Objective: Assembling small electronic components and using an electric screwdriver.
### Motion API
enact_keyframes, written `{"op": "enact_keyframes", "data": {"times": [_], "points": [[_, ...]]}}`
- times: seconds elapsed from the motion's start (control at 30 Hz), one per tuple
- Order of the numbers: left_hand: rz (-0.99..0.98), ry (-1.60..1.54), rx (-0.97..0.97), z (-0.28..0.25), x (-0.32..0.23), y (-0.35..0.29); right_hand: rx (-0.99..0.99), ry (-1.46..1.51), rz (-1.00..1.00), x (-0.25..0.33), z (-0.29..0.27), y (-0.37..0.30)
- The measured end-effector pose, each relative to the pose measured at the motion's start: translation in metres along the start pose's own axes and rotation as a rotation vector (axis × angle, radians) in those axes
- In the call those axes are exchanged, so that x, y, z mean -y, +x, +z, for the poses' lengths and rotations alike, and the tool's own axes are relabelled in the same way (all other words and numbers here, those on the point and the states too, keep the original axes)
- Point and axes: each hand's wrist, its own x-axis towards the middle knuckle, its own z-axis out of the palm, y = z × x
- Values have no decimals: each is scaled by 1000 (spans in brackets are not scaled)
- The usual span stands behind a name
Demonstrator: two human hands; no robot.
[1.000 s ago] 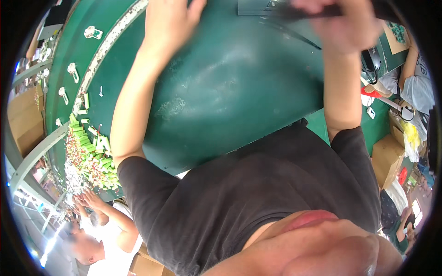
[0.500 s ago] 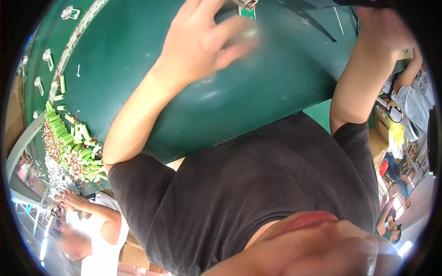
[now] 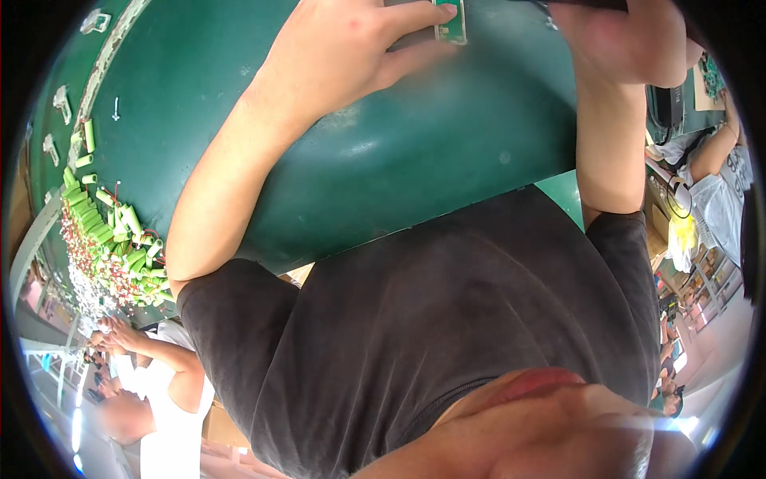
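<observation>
At the top edge, my left hand (image 3: 343, 48) reaches over the green work table (image 3: 383, 144). Its index fingertip rests on a small green circuit board (image 3: 452, 30) with a pale rim, and the thumb lies along the board's near end. The board's far part is cut off by the frame. My right hand (image 3: 626, 40), at the upper right, is curled with the fingers closed around a dark, elongated tool (image 3: 590, 3). Most of that tool lies out of frame, so its kind does not show.
Green cylindrical cells with red wires (image 3: 112, 231) lie heaped at the left. A screw (image 3: 116, 108) lies nearby. Small white parts (image 3: 61, 104) sit beyond a pale curved rail (image 3: 108, 48). A co-worker in white (image 3: 171, 399) works at lower left; another person's arm (image 3: 714, 152) shows at right.
My left hand has come onto the circuit board, which now sits farther right. My right hand has moved left, closer to the board, with the dark tool.
</observation>
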Motion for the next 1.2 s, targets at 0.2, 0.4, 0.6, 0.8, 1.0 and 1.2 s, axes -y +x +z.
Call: {"op": "enact_keyframes", "data": {"times": [0.2,0.4,0.6,0.8,1.0,1.2], "points": [[81,-360,-285,30,18,-9,-9,6,48,-11,-3,-12],[55,-375,-280,23,13,-3,-18,13,79,-12,2,-16],[12,-48,-46,3,7,-3,-40,10,101,-11,8,-16],[41,-85,-66,-1,7,5,-146,84,77,-9,18,-11],[125,-173,-331,2,20,11,-258,122,150,18,26,-7],[-391,-14,-268,-64,71,57,-143,188,261,-2,8,-10]]}}
